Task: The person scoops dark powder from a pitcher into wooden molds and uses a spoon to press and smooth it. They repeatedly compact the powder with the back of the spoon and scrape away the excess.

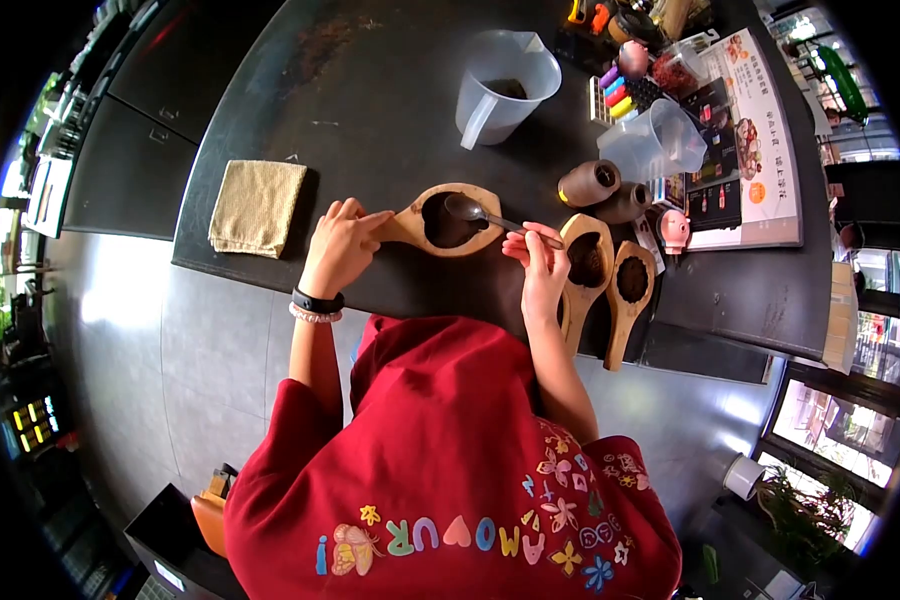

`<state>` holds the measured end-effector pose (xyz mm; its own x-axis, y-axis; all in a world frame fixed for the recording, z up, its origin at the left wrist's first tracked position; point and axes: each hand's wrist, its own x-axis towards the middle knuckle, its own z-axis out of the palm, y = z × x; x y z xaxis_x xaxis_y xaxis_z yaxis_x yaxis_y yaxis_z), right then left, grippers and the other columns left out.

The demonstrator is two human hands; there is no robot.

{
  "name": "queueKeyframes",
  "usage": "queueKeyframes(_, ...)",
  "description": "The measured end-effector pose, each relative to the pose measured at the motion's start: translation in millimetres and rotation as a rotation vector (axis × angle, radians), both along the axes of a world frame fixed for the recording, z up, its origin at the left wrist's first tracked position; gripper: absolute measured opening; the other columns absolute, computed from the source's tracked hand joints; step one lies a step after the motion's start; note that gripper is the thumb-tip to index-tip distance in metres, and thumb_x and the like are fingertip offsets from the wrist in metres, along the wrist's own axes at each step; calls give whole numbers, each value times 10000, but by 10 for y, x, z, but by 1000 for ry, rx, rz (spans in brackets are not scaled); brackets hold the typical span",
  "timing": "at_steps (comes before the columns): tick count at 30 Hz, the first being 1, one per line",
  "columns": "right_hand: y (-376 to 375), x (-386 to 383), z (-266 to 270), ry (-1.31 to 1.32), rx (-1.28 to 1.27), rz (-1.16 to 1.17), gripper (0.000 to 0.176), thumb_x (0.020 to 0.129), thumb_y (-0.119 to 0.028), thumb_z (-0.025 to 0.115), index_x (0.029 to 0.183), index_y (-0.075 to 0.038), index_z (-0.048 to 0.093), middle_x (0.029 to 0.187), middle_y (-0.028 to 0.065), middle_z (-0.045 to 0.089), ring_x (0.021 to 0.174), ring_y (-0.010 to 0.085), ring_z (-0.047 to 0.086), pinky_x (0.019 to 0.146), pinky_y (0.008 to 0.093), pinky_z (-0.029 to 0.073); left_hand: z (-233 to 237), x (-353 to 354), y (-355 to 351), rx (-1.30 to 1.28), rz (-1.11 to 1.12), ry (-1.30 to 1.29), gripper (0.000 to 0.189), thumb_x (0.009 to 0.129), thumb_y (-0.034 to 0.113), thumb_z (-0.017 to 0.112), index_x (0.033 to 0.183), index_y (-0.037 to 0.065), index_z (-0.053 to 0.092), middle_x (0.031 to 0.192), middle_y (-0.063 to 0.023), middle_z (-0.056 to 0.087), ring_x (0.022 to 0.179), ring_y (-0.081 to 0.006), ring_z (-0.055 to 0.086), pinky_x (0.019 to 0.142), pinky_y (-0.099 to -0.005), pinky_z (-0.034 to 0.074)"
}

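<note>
My left hand [342, 250] is closed on the handle end of a wooden mold [487, 236] lying on the dark table. Dark material fills part of its rounded hollow. Between the fingers of my right hand [538, 262] is the handle of a metal spoon [467, 208], whose bowl is over the mold's hollow. Just right of that hand lie two more wooden molds: a larger one [573, 290] and a smaller one [622, 325], both with dark material in their hollows.
A folded tan cloth [257, 208] lies left on the table [370, 90]. Behind stand a plastic jug [510, 90] and a second clear jug [655, 143]. Brown spools [590, 183], a pink pig figure [675, 230] and a printed menu sheet [770, 140] are at the right.
</note>
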<state>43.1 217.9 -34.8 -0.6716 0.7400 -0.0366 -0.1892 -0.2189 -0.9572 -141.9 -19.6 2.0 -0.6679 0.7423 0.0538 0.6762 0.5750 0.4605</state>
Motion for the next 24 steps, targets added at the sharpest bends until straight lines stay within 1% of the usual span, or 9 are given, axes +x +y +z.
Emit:
queueKeyframes(4,-16,42,4,-50,64,-32,193,1049,-119,560,1139,41,620,935,158,726,761,199,710,772,323,606,-5,-3,1,2,0,-1,573,723,47,751,1270,218,731,1009,-68,630,993,-272,583,916,-383,496)
queueKeyframes(7,-18,32,45,-48,42,-30,196,1048,-122,561,1146,38,619,936,158,727,770,203,711,778,325,604,7,2,2,0,4,0,573,723,45,750,1269,216,732,1003,-67,628,990,-271,584,913,-382,497)
queueKeyframes(10,-22,4,72,60,-24,16,199,1046,-124,561,1156,33,617,938,159,729,781,205,711,788,327,603,4,1,12,-1,6,-1,570,721,46,751,1266,213,734,998,-66,623,987,-269,583,910,-380,498)
queueKeyframes(13,-23,-43,69,89,-73,32,199,1044,-124,562,1161,28,615,939,160,731,791,206,713,796,330,602,-16,7,3,-2,8,1,569,720,45,751,1264,211,735,996,-65,619,984,-267,583,906,-377,499)
queueKeyframes(17,3,-85,-7,45,-57,25,194,1042,-120,563,1156,29,615,941,163,732,791,206,714,791,329,601,-51,-6,-10,21,7,-16,521,743,68,700,1239,223,746,1000,-57,597,1003,-269,575,885,-394,494)
queueKeyframes(20,20,-87,-20,24,-32,23,193,1041,-117,563,1154,31,615,942,165,733,791,206,715,790,329,601,-47,-9,-5,40,-2,5,522,736,70,700,1232,225,749,982,-67,601,984,-276,587,866,-396,510)
queueKeyframes(22,25,-89,22,19,-45,29,193,1040,-114,564,1154,33,616,944,167,733,789,206,715,794,331,601,-32,12,-2,3,1,30,521,716,70,726,1220,204,749,951,-74,606,958,-277,601,859,-388,523)
queueKeyframes(24,20,-67,113,78,-116,12,191,1037,-108,565,1155,33,617,947,169,734,791,208,716,800,336,601,21,64,2,-15,-2,37,502,703,82,739,1194,185,750,927,-80,609,939,-281,615,837,-390,537)
